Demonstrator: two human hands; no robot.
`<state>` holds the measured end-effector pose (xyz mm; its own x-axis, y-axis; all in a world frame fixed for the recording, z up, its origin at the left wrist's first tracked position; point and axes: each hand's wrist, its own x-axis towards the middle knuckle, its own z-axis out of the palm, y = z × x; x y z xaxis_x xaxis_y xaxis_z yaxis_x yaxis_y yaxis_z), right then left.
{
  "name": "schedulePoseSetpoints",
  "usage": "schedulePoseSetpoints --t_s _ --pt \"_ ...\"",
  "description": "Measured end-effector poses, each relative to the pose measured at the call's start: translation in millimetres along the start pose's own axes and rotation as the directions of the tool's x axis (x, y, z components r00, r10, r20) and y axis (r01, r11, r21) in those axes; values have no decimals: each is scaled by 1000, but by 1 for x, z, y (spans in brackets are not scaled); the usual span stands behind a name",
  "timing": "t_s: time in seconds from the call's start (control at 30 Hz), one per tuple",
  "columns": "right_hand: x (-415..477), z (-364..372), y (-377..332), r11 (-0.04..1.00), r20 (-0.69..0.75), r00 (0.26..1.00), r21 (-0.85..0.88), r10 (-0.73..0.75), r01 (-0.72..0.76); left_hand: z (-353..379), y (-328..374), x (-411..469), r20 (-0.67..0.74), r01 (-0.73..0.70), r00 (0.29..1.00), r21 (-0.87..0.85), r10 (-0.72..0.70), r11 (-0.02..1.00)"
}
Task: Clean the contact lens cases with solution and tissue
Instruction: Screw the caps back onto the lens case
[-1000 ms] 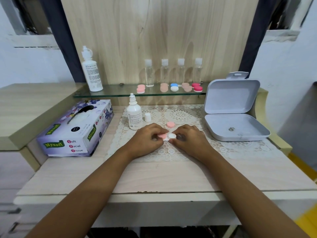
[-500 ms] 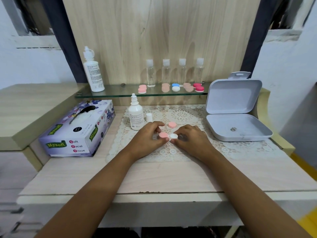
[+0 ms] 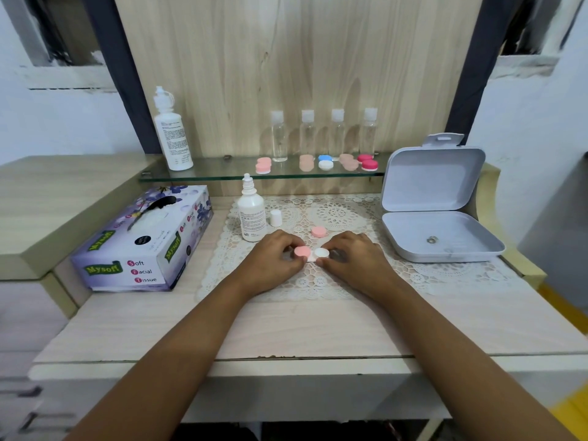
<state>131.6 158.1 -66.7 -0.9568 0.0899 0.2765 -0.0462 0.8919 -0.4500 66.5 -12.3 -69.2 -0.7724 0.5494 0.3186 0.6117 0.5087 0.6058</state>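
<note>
At centre, with left hand (image 3: 270,259) pinching cap (image 3: 302,251) and right hand (image 3: 353,259) gripping case (image 3: 321,253), twist gently. Press case flat.

Single head-worn wide-angle view: looks forward and down across the desk (image 3: 302,329), close in; left hand (image 3: 270,262) and right hand (image 3: 356,262) mid-frame, back panel (image 3: 302,74) squarely ahead.

Bottle (image 3: 251,214), white cap (image 3: 276,217) and pink lid (image 3: 318,232) stand rearward on the mat (image 3: 429,272).
</note>
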Motion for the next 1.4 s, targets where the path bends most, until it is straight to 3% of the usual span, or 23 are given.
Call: schedulePoseSetpoints --t_s 0.67,0.87,1.4 --pt "1 1 2 1000 18 1000 -20 -1 2 1 -2 2 8 -58 998 122 58 991" --pt "9 -14 1 955 69 993 275 93 -109 2 -4 1 2 -53 999 123 53 991" --pt "55 -1 0 989 51 995 115 83 -89 1 -4 1 13 -45 999 104 44 994"
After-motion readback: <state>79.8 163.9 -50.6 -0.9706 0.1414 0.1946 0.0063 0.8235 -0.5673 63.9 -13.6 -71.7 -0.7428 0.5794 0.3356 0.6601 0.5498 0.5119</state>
